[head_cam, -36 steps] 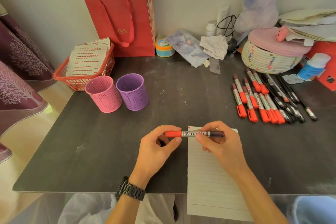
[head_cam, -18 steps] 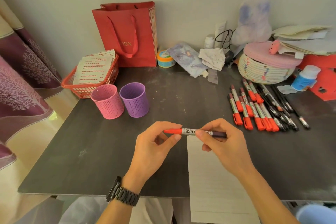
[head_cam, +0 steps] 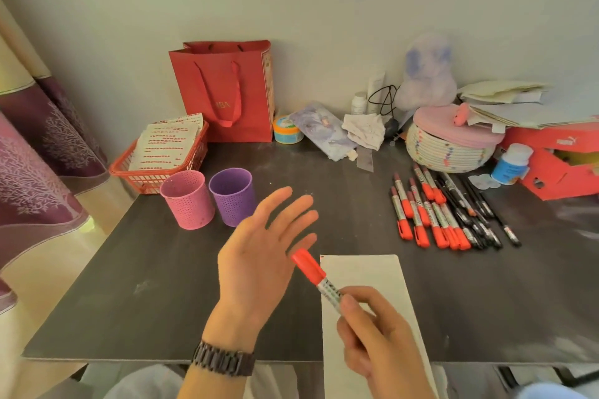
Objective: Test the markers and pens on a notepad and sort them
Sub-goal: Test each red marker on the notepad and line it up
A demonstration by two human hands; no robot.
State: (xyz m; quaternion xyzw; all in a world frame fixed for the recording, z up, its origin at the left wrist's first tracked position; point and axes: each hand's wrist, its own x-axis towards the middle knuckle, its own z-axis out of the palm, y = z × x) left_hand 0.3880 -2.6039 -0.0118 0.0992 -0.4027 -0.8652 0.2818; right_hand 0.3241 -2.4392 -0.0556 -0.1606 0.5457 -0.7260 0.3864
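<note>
I am looking down on the tabletop (head_cam: 340, 204), with the notepad (head_cam: 366, 272) lying at six o'clock, partly under the right hand (head_cam: 379, 343). The left hand (head_cam: 259, 256) is hovering with fingers spread, holding nothing. The right grip is pinching the marker (head_cam: 327, 290) by its barrel, its long axis running from five o'clock to eleven. Its red cap (head_cam: 308, 264) is sitting on and pointing at the left hand just beside it, so I am judging that hand best placed to uncap.

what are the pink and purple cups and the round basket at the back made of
Pink cup and purple cup: likely hard plastic, matte, walls dotted with even rows of small holes. Basket: looks like coiled rope, soft and matte, stacked whitish rings with coloured stitches.
</note>
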